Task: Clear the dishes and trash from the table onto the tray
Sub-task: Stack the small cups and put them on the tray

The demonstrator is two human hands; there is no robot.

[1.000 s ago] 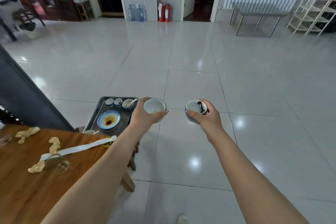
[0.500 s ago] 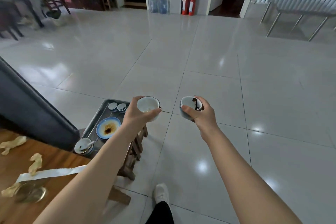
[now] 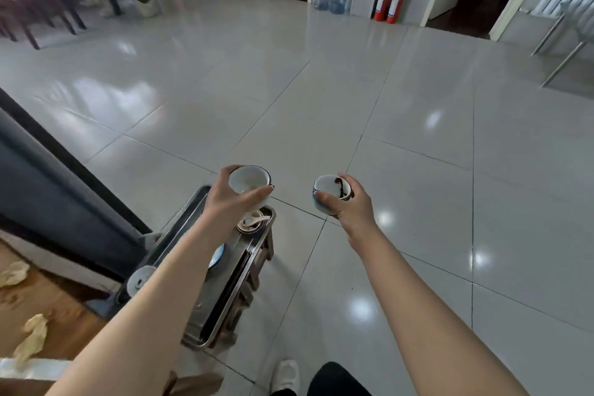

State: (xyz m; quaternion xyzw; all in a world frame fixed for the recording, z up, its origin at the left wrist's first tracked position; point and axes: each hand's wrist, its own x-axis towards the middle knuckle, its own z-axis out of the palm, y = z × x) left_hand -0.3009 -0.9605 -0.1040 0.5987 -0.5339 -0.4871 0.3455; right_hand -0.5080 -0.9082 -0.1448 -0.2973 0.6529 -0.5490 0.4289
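My left hand (image 3: 229,206) grips a white bowl (image 3: 249,182) by its rim, held above the far end of the metal tray (image 3: 225,302). My right hand (image 3: 347,207) holds a second white bowl (image 3: 328,191) smeared with dark sauce, out over the floor to the right of the tray. The tray rests on a low wooden stool and carries a small dish with a spoon (image 3: 252,222), a blue-rimmed plate (image 3: 217,259) mostly hidden by my left forearm, and a white dish (image 3: 139,278) at its near end.
The wooden table (image 3: 51,309) at bottom left holds crumpled tissues (image 3: 32,336) and a white strip (image 3: 29,368). A dark grey sofa (image 3: 48,196) stands left of the tray. My shoe (image 3: 286,374) is on the tiled floor. Water bottles and fire extinguishers stand by the far wall.
I have stepped toward the tray and it now lies beneath my left forearm. Both hands still hold their bowls, and the left bowl has come over the tray's far end.
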